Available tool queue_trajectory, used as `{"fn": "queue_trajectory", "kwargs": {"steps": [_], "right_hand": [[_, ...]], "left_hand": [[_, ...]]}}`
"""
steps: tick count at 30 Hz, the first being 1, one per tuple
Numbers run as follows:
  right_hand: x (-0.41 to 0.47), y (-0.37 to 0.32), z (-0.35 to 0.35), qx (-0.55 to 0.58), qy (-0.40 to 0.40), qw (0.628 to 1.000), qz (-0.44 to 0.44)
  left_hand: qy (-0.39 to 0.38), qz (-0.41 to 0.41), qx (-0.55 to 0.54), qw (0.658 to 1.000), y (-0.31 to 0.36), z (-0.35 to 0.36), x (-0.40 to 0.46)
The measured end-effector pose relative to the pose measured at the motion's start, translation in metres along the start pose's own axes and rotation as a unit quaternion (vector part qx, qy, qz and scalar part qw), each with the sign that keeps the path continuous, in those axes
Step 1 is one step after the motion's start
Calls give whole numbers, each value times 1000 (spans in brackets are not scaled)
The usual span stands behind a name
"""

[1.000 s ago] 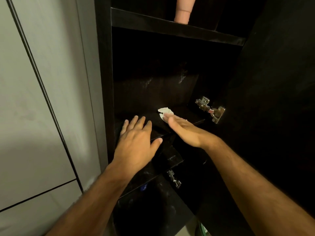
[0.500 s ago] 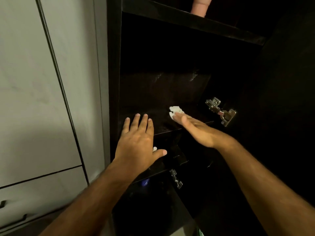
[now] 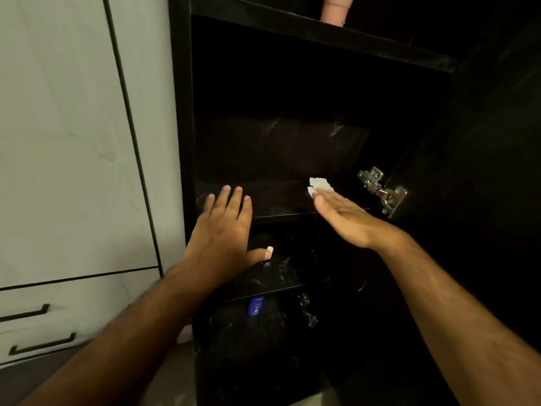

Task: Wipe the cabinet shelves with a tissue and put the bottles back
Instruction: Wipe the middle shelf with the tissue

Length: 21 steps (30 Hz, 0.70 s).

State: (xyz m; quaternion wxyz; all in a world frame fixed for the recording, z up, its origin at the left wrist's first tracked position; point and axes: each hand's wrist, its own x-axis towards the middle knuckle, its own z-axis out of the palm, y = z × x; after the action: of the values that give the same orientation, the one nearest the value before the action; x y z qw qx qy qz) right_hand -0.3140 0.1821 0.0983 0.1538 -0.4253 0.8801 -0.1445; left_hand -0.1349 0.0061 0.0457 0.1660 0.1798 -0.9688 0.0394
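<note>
Right hand (image 3: 345, 218), fingers flat, has slid tissue (image 3: 319, 184) toward 2 o'clock on shelf (image 3: 278, 200); left hand (image 3: 222, 230) stays flat; wiping continues

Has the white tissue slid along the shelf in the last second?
Yes. The tissue under the right hand has edged rightward along the shelf, closing the gap to the metal hinge on the cabinet's right side.

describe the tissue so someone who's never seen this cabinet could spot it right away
Look into the open dark cabinet, at the middle shelf level with the metal hinge. Near that shelf's right end, the right hand lies flat, and the tissue pokes out beyond its fingers. It is a small crumpled white wad, the only pale thing on that shelf.
</note>
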Motion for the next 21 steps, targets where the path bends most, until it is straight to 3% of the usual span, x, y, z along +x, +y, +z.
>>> {"fn": "queue_trajectory", "kwargs": {"steps": [2, 5, 9, 12, 15, 21], "right_hand": [[13, -16, 5, -23, 8, 1000, 9], [17, -45, 26, -37, 2, 997, -65], [-5, -25, 36, -27, 7, 991, -131], [-2, -14, 20, -12, 13, 997, -79], [15, -37, 19, -25, 27, 998, -45], [3, -55, 57, -17, 29, 991, -128]], "left_hand": [[12, -7, 4, 1000, 4, -1, -13], [46, 2, -41, 998, 8, -2, -34], [205, 43, -89, 974, -4, -10, -52], [291, 31, -50, 955, -32, -25, -40], [316, 7, -9, 949, -61, -42, -15], [322, 12, -36, 946, -86, -37, 6]]}}
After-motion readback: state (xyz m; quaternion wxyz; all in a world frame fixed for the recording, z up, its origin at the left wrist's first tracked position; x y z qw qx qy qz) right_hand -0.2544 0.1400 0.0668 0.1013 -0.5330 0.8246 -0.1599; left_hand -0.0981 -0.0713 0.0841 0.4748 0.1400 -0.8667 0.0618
